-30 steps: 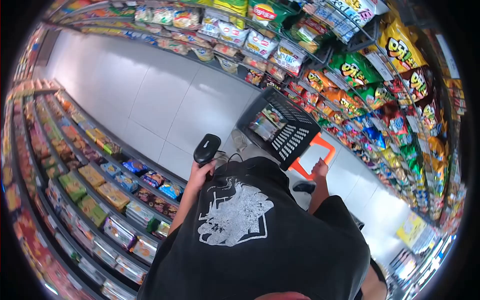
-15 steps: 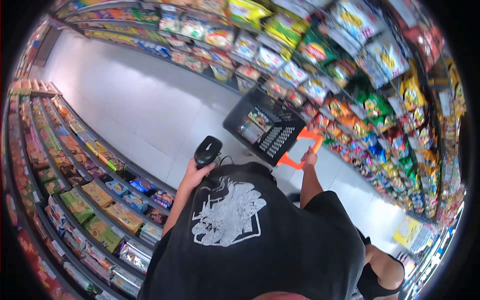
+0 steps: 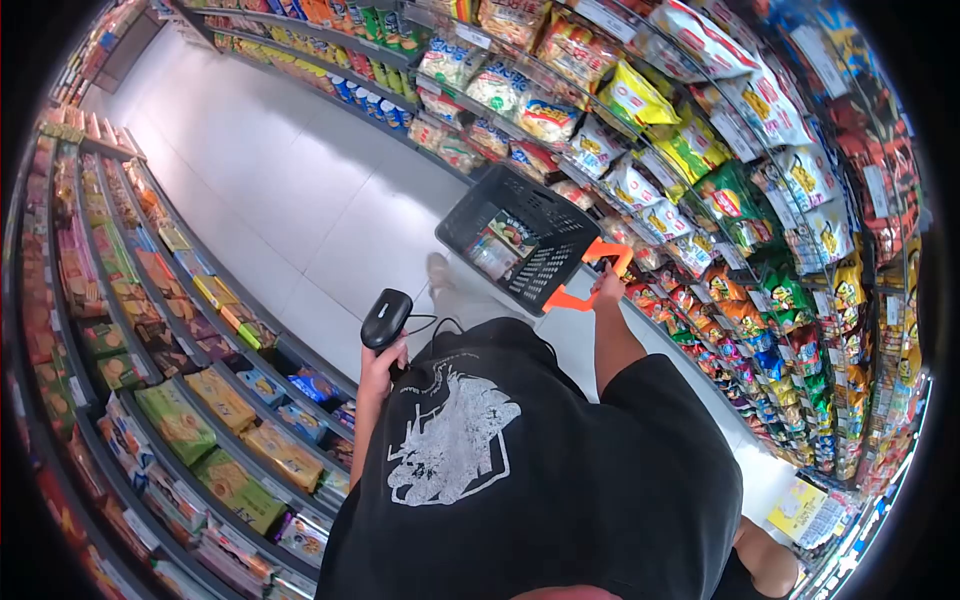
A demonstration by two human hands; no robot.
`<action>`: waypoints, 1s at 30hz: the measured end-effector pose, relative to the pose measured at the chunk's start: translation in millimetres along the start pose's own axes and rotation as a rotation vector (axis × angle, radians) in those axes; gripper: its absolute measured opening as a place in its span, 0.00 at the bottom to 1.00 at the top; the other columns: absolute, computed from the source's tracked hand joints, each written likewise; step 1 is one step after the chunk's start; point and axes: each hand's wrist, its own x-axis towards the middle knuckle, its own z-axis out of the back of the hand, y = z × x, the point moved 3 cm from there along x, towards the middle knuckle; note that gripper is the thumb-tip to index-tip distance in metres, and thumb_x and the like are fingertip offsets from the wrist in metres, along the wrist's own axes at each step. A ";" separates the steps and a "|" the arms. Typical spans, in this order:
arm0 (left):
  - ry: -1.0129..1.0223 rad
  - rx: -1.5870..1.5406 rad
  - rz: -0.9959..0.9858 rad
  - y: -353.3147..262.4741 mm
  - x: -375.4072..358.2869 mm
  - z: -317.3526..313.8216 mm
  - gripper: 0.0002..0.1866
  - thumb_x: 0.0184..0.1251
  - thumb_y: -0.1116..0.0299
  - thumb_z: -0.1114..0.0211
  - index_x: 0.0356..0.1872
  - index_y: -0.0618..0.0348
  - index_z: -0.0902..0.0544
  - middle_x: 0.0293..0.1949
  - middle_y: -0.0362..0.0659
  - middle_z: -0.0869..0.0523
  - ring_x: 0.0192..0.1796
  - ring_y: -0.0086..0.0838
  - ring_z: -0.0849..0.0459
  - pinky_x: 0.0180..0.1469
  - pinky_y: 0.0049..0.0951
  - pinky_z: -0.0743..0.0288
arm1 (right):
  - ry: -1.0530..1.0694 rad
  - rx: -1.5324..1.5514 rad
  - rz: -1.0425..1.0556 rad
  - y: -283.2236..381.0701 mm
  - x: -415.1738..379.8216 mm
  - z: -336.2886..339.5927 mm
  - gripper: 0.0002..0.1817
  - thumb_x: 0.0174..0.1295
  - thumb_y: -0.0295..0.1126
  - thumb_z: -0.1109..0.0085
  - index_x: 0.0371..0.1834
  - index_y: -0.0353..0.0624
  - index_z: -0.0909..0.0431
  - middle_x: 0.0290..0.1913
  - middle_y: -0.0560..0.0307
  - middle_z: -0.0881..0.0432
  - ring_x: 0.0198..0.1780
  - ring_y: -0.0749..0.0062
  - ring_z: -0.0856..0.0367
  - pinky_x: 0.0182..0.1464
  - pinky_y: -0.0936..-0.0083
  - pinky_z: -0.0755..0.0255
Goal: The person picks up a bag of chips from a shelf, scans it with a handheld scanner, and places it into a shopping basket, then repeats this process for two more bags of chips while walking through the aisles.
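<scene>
My left hand [image 3: 381, 366] is wrapped round the grip of a black handheld barcode scanner [image 3: 388, 318], its rounded head pointing up and away from me. A thin black cord [image 3: 425, 318] loops from it toward my shirt. My right hand [image 3: 608, 288] is closed on the orange handle [image 3: 568, 299] of a dark plastic shopping basket [image 3: 452, 222], which hangs or rolls ahead of me on the right; its underside is hidden. Inside the basket, near its far end, lie a few flat packages [image 3: 503, 245], too small to name exactly.
Shelves of boxed and bagged snacks [image 3: 215, 470] run along my left. Bags of chips and other snacks [image 3: 735, 205] fill the racks on my right, close to the basket. A pale tiled floor [image 3: 300, 200] stretches ahead. Another person's arm [image 3: 765, 560] shows at lower right.
The view has shifted along the aisle, and one of my feet now shows beside the basket. My left hand has tilted the scanner slightly; my right hand keeps hold of the handle.
</scene>
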 end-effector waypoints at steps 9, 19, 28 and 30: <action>0.071 0.155 0.028 -78.4 118.1 54.7 0.15 0.61 0.72 0.35 0.48 0.67 0.20 0.22 0.38 0.22 0.22 0.20 0.26 0.27 0.21 0.35 | 0.047 0.089 -0.078 -38.3 -37.4 -211.2 0.16 0.67 0.37 0.38 0.25 0.47 0.34 0.16 0.66 0.37 0.13 0.78 0.40 0.14 0.75 0.47; 0.153 0.322 0.146 -173.0 251.1 79.0 0.10 0.59 0.73 0.30 0.40 0.64 0.16 0.25 0.38 0.17 0.25 0.21 0.21 0.29 0.22 0.30 | 0.130 0.187 -0.131 -78.9 -77.3 -421.4 0.13 0.66 0.34 0.38 0.26 0.46 0.31 0.17 0.63 0.34 0.14 0.75 0.37 0.15 0.73 0.43; 0.323 0.454 0.154 -220.8 313.9 60.9 0.15 0.59 0.73 0.26 0.47 0.61 0.15 0.37 0.35 0.13 0.42 0.19 0.18 0.47 0.24 0.26 | 0.402 0.165 -0.200 -82.7 -105.0 -493.9 0.14 0.70 0.39 0.40 0.31 0.46 0.30 0.23 0.62 0.29 0.21 0.73 0.28 0.24 0.71 0.30; 0.367 0.453 0.241 -206.8 338.5 82.0 0.14 0.60 0.74 0.28 0.48 0.62 0.15 0.36 0.36 0.14 0.38 0.20 0.19 0.43 0.24 0.26 | 0.485 0.156 -0.175 -74.2 -111.7 -487.1 0.14 0.71 0.41 0.41 0.32 0.45 0.30 0.25 0.61 0.28 0.24 0.72 0.26 0.29 0.71 0.27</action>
